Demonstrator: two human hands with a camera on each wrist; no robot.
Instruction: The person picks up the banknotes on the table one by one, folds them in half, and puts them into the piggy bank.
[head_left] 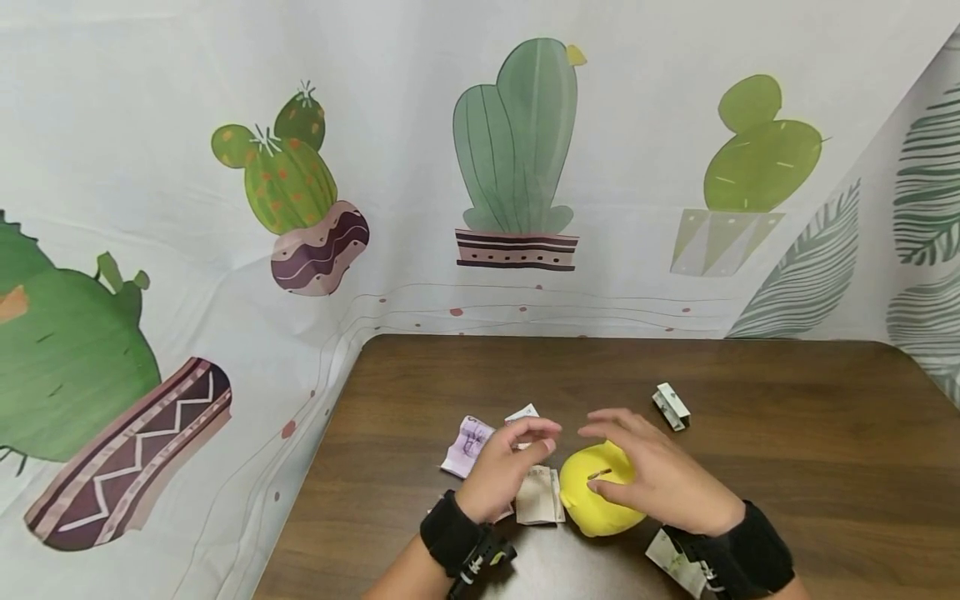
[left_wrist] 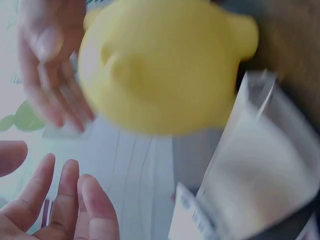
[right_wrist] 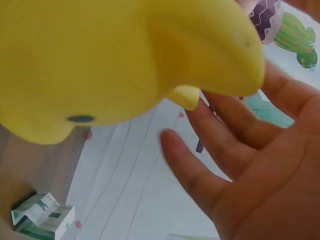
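Note:
A round yellow coin bank point(head_left: 592, 500) with a slot on top stands on the brown table point(head_left: 787, 467). My right hand point(head_left: 594, 457) is spread over its right side with straight fingers and the thumb by the slot. Whether it touches the bank is unclear. My left hand point(head_left: 543, 437) hovers just left of the bank, fingers relaxed and holding nothing. The left wrist view shows the bank point(left_wrist: 160, 65) close up, with my left fingers point(left_wrist: 65, 200) bare below it. In the right wrist view my open right palm point(right_wrist: 250, 165) lies beside the bank point(right_wrist: 115, 60).
Folded banknotes lie around the bank: a purple one point(head_left: 468, 446), a white one point(head_left: 522, 414), a beige one point(head_left: 538, 496), a green-and-white one point(head_left: 671, 406) and another point(head_left: 675, 562) under my right wrist. A cactus-print cloth point(head_left: 517, 150) hangs behind and to both sides.

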